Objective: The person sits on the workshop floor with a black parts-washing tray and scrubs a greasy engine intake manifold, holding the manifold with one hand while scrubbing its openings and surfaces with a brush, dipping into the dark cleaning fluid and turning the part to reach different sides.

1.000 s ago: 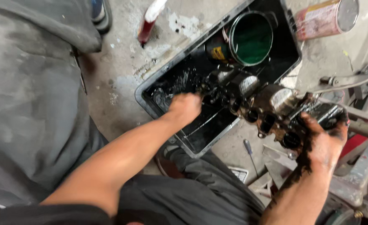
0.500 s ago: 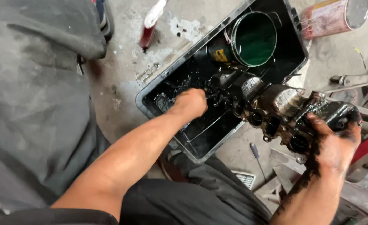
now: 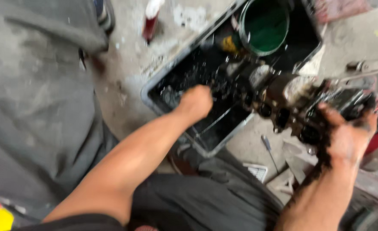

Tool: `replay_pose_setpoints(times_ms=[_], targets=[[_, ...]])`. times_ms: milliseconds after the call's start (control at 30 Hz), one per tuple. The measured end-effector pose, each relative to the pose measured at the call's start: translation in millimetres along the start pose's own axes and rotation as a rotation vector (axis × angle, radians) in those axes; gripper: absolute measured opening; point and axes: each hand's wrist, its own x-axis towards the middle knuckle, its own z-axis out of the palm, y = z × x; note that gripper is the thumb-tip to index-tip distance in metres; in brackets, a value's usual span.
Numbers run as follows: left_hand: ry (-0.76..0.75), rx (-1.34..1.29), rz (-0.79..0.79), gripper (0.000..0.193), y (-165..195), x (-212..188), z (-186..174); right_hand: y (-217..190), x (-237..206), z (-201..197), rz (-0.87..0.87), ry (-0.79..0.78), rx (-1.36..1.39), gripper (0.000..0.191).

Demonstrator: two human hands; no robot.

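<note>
A: What does the head view show at centre?

B: The left hand [image 3: 195, 102] reaches into a black rectangular tray [image 3: 154, 100] of dark oily fluid on the concrete floor [image 3: 124, 64]. Its grip looks curled shut, knuckles up, but what it encloses is hidden; I cannot tell whether it holds anything.

A: And toward three o'clock?

B: The right hand [image 3: 347, 137], blackened with oil, has its grip wrapped about the end of a grimy metal engine part [image 3: 291, 102], a long casting with round ports. The part hangs over the tray's near edge, tilted, its other end reaching toward the tray's middle.

A: What has changed in the last second?

B: The left hand has gone a little deeper toward the tray's centre, and the casting has shifted with the right hand toward three o'clock. The clasp on the casting is unchanged. Judged from this, the part is being washed over the tray, with the work still in its middle.

A: What else lies about?

B: A green round tin [image 3: 266, 25] stands in the tray at twelve o'clock. A red-and-white spray can [image 3: 150, 19] lies on the floor at eleven o'clock. A screwdriver [image 3: 268, 147] lies below the tray at five o'clock, just beside a small white grille [image 3: 257, 171]. Another person's grey trouser leg [image 3: 30, 107] fills nine o'clock.
</note>
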Motion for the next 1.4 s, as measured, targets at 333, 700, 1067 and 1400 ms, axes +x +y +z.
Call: replay_pose_setpoints(times_ms=[333,700,1067,1400], targets=[[-0.273,0.098,-0.061,0.016,24.8,-16.8,-19.7,-7.6,-0.2,-19.2,-0.011,-0.032,0.034,0.061],[-0.263,-0.093,-0.277,0.024,22.3,21.4,-15.3,-20.5,6.4,-13.2,-0.057,-0.076,0.008,0.066],[-0.365,-0.253,-0.302,0.033,34.8,-1.5,-6.4,-23.8,-0.5,-23.8,-0.045,-0.026,-0.125,0.072],[-0.448,-0.171,-0.185,0.042,18.2,6.9,7.1,-32.4,3.2,-21.4,0.011,-0.028,-0.04,0.07]])
